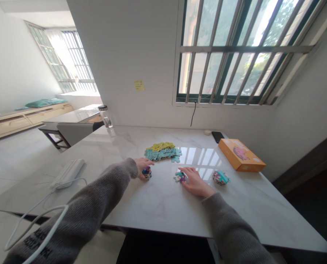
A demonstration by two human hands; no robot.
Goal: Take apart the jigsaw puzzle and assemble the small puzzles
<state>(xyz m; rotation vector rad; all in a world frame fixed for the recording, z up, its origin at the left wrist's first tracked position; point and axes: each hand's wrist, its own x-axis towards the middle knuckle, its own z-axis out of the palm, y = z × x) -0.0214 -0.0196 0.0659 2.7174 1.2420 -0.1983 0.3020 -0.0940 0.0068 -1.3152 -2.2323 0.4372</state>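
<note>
Open-fingered, my left hand point(144, 167) rests on one jigsaw cluster point(147, 172), my right hand point(195, 182) against another point(179, 177).
Neither pinches. Just ahead lies a teal-and-yellow piece pile point(163, 151); a third cluster point(220, 177) sits right, near an orange box point(241, 155). Bare marble table point(158, 205) spreads toward the near edge, under a barred window point(234, 51).

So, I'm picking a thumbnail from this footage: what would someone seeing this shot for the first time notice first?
The large barred window dominates the upper right, bright with daylight. Below it, on the white marble table, a heap of yellow and teal jigsaw pieces lies at the centre, just beyond the left hand and right hand, each at a small colourful cluster of pieces. To the right lies an orange box.
</note>
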